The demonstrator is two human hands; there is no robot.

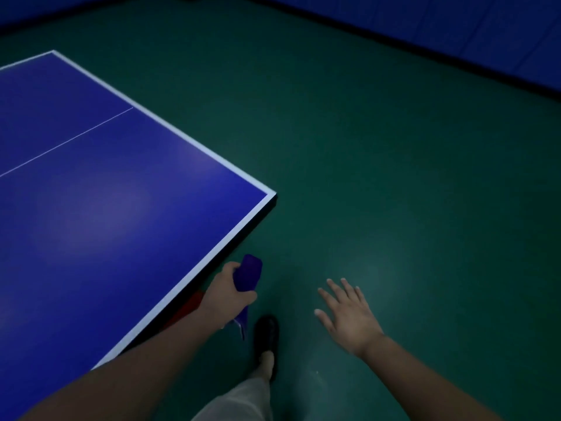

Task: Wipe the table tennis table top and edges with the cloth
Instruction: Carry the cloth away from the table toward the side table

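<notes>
The floor (394, 192) is dark green and fills most of the view, with a blue wall (455, 31) along its far side. The table (106, 192) comes next: a blue top with a white border and a thin centre line, one corner pointing toward the middle of the view, a dark side edge below the border. A bare patch of sheen shows on the top; whether it is damp or just reflected light I cannot tell.

A leg in pale trousers ends in a dark shoe (266, 335) on the floor beside the table.

The right hand (346, 314) hangs over the floor, well apart from the table, fingers spread and straight, holding nothing.

The left hand (227, 293) sits just beside the near side edge, fingers curled round the cloth (249, 273), which is bunched in the fist with one end sticking up and a tail hanging below.

The cloth looks soft, light and limp, so it will fold to the edge under a wrapped grip. Judging by this, a flat palm suits the top, and a bunched hold such as this one suits the edge.
</notes>
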